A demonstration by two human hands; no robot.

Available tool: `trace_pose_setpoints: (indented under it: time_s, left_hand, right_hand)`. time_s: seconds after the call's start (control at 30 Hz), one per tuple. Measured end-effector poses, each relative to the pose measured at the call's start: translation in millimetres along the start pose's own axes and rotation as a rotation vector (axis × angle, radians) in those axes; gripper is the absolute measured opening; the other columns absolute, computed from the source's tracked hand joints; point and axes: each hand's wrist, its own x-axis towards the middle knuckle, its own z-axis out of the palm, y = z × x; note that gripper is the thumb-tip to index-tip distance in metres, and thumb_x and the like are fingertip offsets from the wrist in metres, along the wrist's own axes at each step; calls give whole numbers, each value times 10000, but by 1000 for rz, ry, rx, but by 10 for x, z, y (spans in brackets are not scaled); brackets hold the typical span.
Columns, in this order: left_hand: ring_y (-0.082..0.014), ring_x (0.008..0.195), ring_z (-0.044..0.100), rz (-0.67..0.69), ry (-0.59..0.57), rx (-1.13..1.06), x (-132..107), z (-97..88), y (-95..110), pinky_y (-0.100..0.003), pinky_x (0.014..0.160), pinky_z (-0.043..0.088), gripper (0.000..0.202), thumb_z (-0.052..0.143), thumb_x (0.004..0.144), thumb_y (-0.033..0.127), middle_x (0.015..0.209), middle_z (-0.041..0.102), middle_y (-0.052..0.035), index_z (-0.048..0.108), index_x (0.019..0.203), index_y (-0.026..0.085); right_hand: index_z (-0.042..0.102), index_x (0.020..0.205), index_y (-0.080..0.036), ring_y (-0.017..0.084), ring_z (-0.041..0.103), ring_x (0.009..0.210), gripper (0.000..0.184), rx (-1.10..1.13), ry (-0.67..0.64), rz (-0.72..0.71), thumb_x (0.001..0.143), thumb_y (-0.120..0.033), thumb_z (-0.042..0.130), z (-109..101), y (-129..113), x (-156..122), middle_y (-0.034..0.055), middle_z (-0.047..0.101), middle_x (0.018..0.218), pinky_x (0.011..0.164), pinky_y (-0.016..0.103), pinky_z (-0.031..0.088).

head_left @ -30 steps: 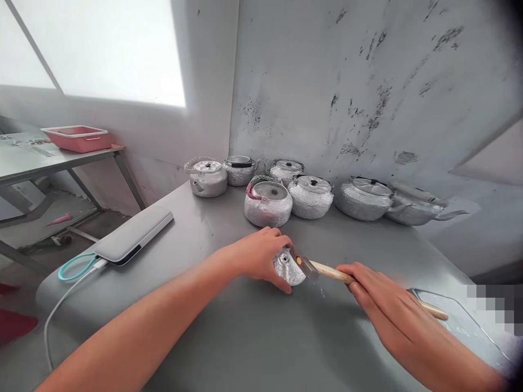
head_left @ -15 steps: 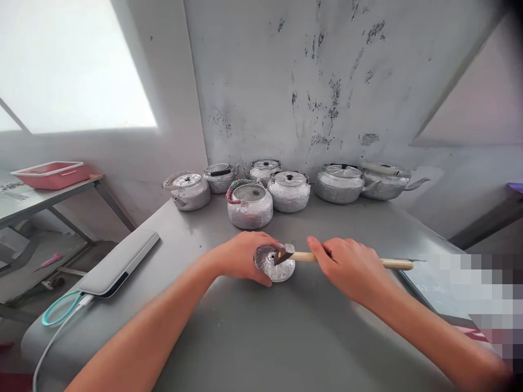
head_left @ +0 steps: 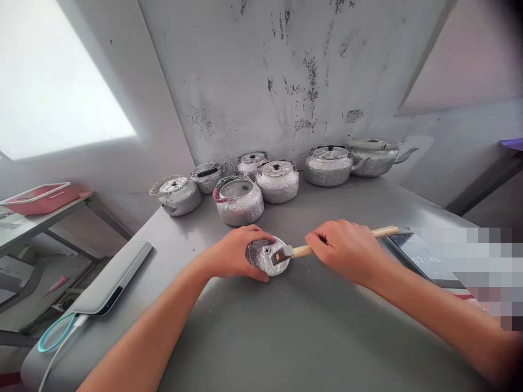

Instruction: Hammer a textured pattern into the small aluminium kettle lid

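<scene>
A round, crumpled-looking silver lid (head_left: 279, 246) with a small hole in its middle rests on the grey table. My left hand (head_left: 237, 251) is closed round its left edge, thumb at the near side and fingers at the far side. In my right hand (head_left: 345, 247) is a hammer (head_left: 301, 251), gripped by its wooden handle. The metal head lies over the lid's near right part; I cannot tell if it touches. Just beyond stands an open kettle (head_left: 241, 209) with a red and green wrapped handle and no lid on it.
Several silver kettles (head_left: 278, 185) stand along the wall at the table's back. A grey power bank (head_left: 112, 279) with cables lies at the left edge. On the right is a phone-like screen (head_left: 425, 260). A pink basket (head_left: 44, 198) sits on a side table.
The hammer head has moved down and slightly left over the lid, and its handle end now tilts upward. My left hand keeps its hold on the lid. The camera view has tilted.
</scene>
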Motion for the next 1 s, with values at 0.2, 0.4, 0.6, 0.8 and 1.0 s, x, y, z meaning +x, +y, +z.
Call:
trace_pose_setpoints:
  time_s: [0.2, 0.4, 0.6, 0.8, 1.0]
  left_hand:
    - [-258, 1153, 570, -7, -5, 5, 4, 8, -15, -351, 1001, 455, 722, 872, 597, 460, 1262, 567, -4, 630, 1269, 360]
    - [-256, 1155, 564, -11, -3, 10, 3, 10, -14, -352, 1010, 448, 712, 871, 595, 466, 1247, 566, 6, 633, 1258, 365]
    - [-256, 1142, 567, -18, -7, -1, 7, 3, -3, -363, 994, 459, 714, 869, 600, 464, 1240, 564, -3, 630, 1264, 362]
    - [-261, 1153, 561, -21, -5, -8, -4, 7, -10, -367, 998, 457, 712, 865, 606, 458, 1246, 561, -1, 626, 1270, 366]
    - [-260, 1155, 561, -27, -3, -21, -11, 1, 0, -365, 996, 458, 702, 869, 604, 438, 1248, 564, 4, 632, 1261, 372]
  right_hand:
    - [321, 481, -205, 128, 205, 446, 378, -32, -15, -45, 826, -317, 425, 41, 15, 9, -10, 502, 476, 513, 317, 180]
    - [310, 475, -207, 135, 209, 439, 379, -57, 13, -46, 821, -315, 418, 8, -6, -1, -10, 480, 462, 509, 322, 181]
    - [320, 472, -210, 134, 223, 436, 383, -35, 3, -42, 829, -312, 415, -13, 23, 2, -15, 477, 456, 509, 316, 185]
    - [351, 469, -214, 134, 238, 439, 379, -19, -11, -56, 829, -304, 432, 0, 30, 10, -6, 502, 472, 519, 312, 177]
    - [356, 486, -214, 135, 266, 447, 370, 6, -8, -42, 841, -300, 415, -8, 26, 47, -6, 499, 488, 525, 309, 176]
